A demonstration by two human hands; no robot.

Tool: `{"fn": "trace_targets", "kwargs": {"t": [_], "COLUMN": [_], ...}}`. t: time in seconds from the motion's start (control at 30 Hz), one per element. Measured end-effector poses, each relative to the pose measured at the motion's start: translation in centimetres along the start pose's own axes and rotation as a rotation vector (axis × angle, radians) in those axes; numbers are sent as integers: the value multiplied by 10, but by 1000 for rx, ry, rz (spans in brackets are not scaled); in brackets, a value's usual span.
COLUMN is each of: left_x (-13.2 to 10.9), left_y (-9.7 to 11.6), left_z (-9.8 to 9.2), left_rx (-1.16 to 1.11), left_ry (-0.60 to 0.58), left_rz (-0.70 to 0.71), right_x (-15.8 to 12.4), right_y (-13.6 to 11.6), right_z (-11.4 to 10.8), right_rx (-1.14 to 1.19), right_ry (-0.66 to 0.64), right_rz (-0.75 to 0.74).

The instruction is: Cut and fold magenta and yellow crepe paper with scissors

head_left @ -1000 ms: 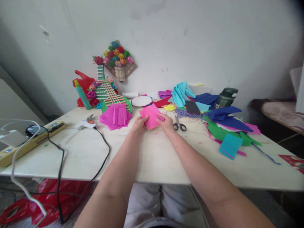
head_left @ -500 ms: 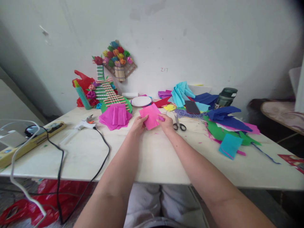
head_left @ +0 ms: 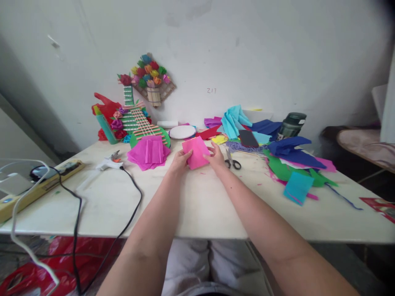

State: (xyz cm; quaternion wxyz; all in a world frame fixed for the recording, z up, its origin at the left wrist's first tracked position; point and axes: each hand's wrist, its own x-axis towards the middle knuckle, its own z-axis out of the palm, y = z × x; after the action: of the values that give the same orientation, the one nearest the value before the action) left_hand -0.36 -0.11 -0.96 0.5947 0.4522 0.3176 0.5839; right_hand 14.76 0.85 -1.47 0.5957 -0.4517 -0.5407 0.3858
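Note:
A pink sheet of crepe paper (head_left: 196,153) is held just above the table, between my two hands. My left hand (head_left: 181,160) pinches its left edge, thumb on top. At the right edge, my right hand (head_left: 215,157) has its thumb and fingers on the paper. Left of them lies a fanned stack of magenta paper pieces (head_left: 149,152), partly over a green round craft (head_left: 166,137) with pink sticks. Black-handled scissors (head_left: 233,163) rest right beside my right hand.
A white glue gun (head_left: 110,162) and a yellow power strip (head_left: 43,187) lie on the left, with cables trailing over the table edge. Toward the back right are a phone (head_left: 248,139), purple yarn (head_left: 242,148), a dark bottle (head_left: 291,126) and a blue paper piece (head_left: 298,188).
The fingers of my right hand have loosened and lifted a little along the sheet's right edge. My left hand keeps its pinch. The whole view has shifted slightly.

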Motion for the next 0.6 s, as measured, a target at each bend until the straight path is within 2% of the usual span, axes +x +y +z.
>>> {"fn": "trace_targets", "kwargs": {"t": [0.17,0.37,0.5,0.6], "left_x": [-2,-4,-6,-7], "left_y": [1,1,2,3], "left_z": [3,7,9,10], "left_rx": [44,78,90,112], "left_ry": [-45,-103,-125,-126], "left_rz": [-33,-65,-93,-104], "right_x": [3,2,-1,-2], "right_y": [-5,-7,-12,-15], "right_z": [-8,-12,-16,-17], "right_rx": [10,-34,-208,-255], "right_ry": [11,-46,57,94], "right_rz": [49,6,-51,-58]}}
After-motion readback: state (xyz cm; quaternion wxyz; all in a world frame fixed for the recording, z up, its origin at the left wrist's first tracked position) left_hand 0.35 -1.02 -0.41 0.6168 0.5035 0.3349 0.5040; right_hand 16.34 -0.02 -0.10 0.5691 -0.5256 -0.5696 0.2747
